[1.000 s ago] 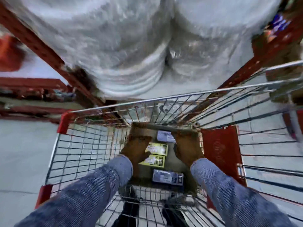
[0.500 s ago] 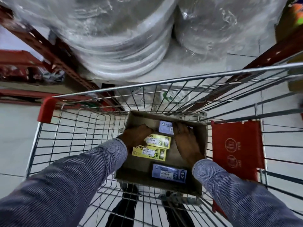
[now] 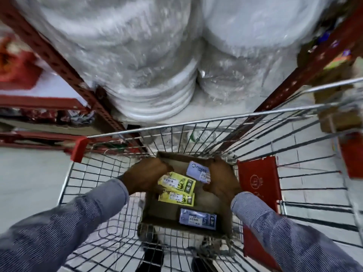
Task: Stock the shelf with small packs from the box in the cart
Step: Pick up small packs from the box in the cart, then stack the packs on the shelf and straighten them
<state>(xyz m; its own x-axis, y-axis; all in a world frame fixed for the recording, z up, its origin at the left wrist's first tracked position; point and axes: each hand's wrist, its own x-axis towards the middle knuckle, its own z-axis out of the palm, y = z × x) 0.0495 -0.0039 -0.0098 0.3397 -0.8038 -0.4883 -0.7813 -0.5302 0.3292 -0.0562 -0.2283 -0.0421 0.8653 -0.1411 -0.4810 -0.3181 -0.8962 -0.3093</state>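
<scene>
Partly blurred, left hand (image 3: 146, 176) grips a yellow pack (image 3: 177, 182); right hand (image 3: 221, 178) pinches a half-hidden lilac pack (image 3: 197, 170)

Even indoor light, motion blur throughout, wide-angle bending at the edges.

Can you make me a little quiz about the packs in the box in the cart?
1. How many yellow packs lie in the cardboard box?
2. True or false: the right hand touches a pale blue pack.
3. Which pack lies nearest the person: A) upper yellow pack, B) lower yellow pack, C) dark blue pack?

Key: 1. Two. 2. True. 3. C.
</scene>
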